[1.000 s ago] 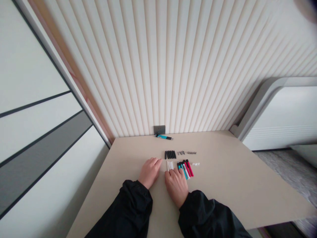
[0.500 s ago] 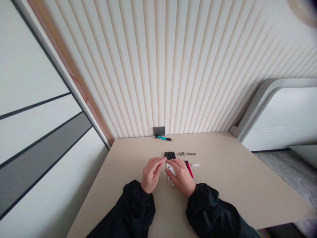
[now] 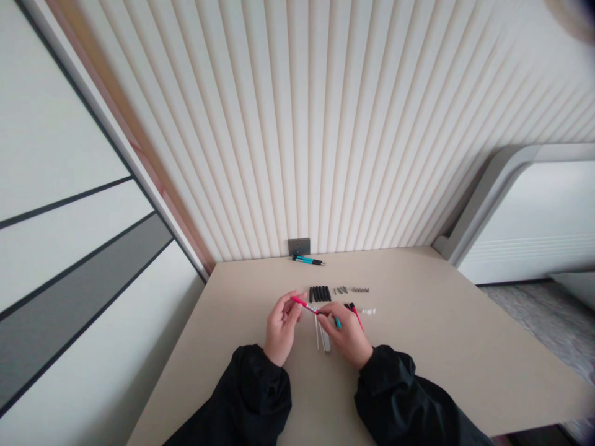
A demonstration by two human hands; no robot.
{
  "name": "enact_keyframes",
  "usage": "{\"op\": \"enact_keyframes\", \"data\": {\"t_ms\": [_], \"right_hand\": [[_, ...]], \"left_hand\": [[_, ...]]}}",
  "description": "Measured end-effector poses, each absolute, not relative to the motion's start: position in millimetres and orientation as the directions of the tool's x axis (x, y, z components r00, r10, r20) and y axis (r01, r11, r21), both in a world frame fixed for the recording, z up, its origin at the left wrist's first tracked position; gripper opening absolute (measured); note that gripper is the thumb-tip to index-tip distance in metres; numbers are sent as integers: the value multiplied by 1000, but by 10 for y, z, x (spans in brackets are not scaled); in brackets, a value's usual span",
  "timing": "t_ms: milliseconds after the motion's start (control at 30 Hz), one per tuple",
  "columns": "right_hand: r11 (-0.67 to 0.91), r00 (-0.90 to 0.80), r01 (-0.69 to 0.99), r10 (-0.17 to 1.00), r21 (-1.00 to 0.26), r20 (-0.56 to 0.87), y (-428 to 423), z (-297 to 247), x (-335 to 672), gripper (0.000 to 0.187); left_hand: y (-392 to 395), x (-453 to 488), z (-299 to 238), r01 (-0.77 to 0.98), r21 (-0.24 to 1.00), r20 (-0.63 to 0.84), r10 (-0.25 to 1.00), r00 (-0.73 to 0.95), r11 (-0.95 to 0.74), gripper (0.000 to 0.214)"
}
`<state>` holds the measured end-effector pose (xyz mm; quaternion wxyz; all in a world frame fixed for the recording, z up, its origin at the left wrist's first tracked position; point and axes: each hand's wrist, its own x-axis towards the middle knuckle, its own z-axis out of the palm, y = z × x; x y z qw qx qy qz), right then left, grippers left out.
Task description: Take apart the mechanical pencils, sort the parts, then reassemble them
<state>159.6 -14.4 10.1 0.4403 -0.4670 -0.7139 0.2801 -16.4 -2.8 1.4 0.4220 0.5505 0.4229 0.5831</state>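
Between my two hands is a red pen (image 3: 298, 300) with a greyish middle stretch, tilted down to the right. My left hand (image 3: 280, 328) is closed on its upper left end, thumb against fingers. The fingertips of my right hand (image 3: 348, 334) pinch its lower right end. A teal piece (image 3: 338, 322) shows by my right fingers; whether it is held or lies on the table I cannot tell. Below the pen lie thin white refills (image 3: 322, 337), partly covered by my right hand. Just beyond my right hand are red and black pen barrels (image 3: 355, 313), partly hidden.
Several black grips (image 3: 320, 293) lie in a row, with small metal springs (image 3: 341, 290) and dark metal pieces (image 3: 361, 290) to their right. Small white parts (image 3: 369, 311) sit nearer. Teal pens (image 3: 307, 260) rest by the wall socket (image 3: 299, 246) at the table's (image 3: 223, 291) back edge.
The red pen now shows between my hands, where my fingertips met before. My hands have drawn slightly apart, and a teal piece has come into sight by the right one.
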Motion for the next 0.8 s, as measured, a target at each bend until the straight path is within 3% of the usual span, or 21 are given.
{"op": "enact_keyframes", "data": {"t_ms": [133, 267, 500, 800], "right_hand": [[238, 6, 343, 967, -909, 256, -58, 48, 1685, 27], [199, 52, 275, 974, -941, 221, -18, 5, 1679, 33], [300, 23, 265, 948, -916, 317, -65, 52, 1621, 29], [370, -14, 254, 925, -893, 379, -91, 72, 1594, 26]], "left_hand": [[45, -256, -78, 289, 901, 314, 946, 86, -325, 23], [58, -238, -127, 453, 796, 335, 916, 222, -401, 21], [51, -197, -166, 490, 747, 328, 890, 317, -449, 17], [45, -185, -122, 496, 766, 289, 909, 301, -408, 18]]}}
